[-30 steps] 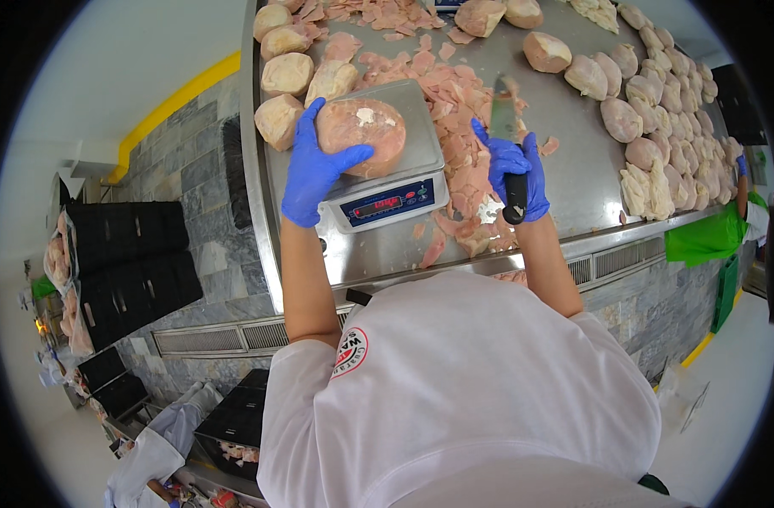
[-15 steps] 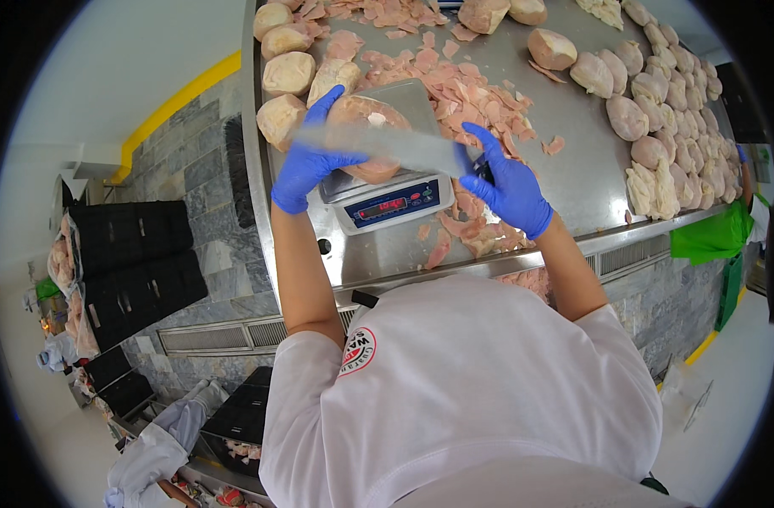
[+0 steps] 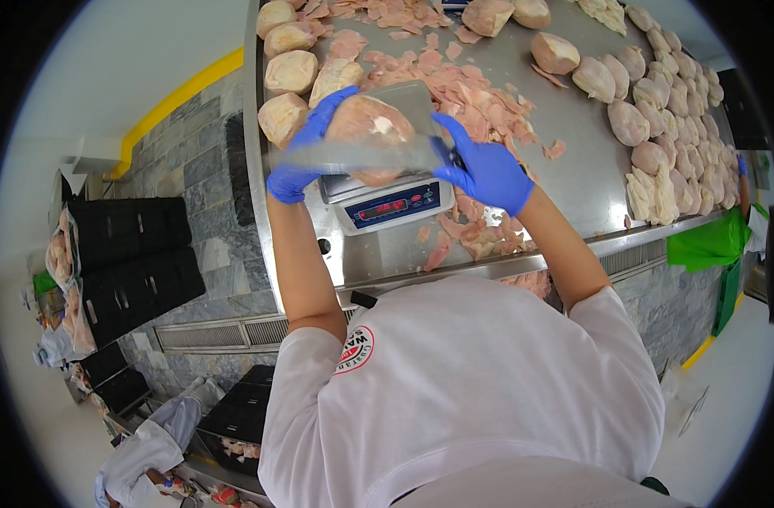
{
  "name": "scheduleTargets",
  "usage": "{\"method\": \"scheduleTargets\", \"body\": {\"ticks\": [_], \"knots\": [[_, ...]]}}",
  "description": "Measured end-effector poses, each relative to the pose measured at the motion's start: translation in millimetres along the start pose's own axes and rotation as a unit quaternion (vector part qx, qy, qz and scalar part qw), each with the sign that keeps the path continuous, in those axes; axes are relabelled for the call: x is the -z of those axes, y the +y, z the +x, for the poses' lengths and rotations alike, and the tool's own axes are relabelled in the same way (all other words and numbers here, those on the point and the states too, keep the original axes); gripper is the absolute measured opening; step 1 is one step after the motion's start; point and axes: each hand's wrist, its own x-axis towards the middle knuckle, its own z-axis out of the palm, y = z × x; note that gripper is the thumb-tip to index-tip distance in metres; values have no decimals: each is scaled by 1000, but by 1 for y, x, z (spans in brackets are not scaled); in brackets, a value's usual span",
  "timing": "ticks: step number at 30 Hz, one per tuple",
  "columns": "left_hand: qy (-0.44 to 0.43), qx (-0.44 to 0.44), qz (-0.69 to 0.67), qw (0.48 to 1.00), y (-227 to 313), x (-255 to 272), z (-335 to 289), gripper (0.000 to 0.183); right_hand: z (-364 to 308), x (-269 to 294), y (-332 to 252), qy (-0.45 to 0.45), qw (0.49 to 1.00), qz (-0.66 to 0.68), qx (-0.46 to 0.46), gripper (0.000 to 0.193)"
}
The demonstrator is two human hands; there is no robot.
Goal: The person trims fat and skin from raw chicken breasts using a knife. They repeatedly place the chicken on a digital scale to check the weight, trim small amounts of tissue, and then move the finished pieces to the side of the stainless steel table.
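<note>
A rounded pink and pale lump of meat [image 3: 366, 118] sits on the steel pan of a digital scale [image 3: 393, 208] with a lit red display. My left hand [image 3: 301, 161], in a blue glove, grips the lump's left side. My right hand [image 3: 493, 172], also gloved in blue, is closed round the dark handle of a long knife. The knife's blade [image 3: 366, 156] is smeared by motion and spans leftward across the front of the lump to my left hand. I cannot tell whether it touches the meat. Thin meat slices [image 3: 480, 106] lie heaped behind and beside the scale.
More meat lumps [image 3: 290, 73] line the left edge of the steel table [image 3: 573, 190]. Many pale lumps [image 3: 658, 110] crowd its right side. Black crates [image 3: 133, 254] stand at left. Other people [image 3: 146, 453] are at lower left, and a green-clad person [image 3: 709, 241] is at right.
My right hand and the knife have moved left, bringing the blade lower across the lump. The lump has shifted slightly under my left hand.
</note>
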Motion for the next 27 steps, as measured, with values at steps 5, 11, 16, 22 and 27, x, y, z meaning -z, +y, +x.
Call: {"method": "scheduleTargets", "body": {"ticks": [5, 11, 16, 22, 27], "knots": [[-25, -94, 19, 995, 18, -16, -2, 83, 23, -2, -5, 13, 1000, 10, 25, 83], [-28, -52, -19, 998, 0, -9, 2, 77, 5, 20, 1, -24, 999, -11, 34, 81], [-62, -69, -26, 995, 7, -12, 8, 76, 12, 17, 17, 17, 997, -12, 78, 77], [-55, -83, -67, 993, 11, -13, 4, 86, 47, 24, -4, -104, 994, -30, 22, 76], [-57, -47, -41, 996, 4, -3, 3, 100, 67, 15, 0, -73, 994, -7, 83, 74]]}}
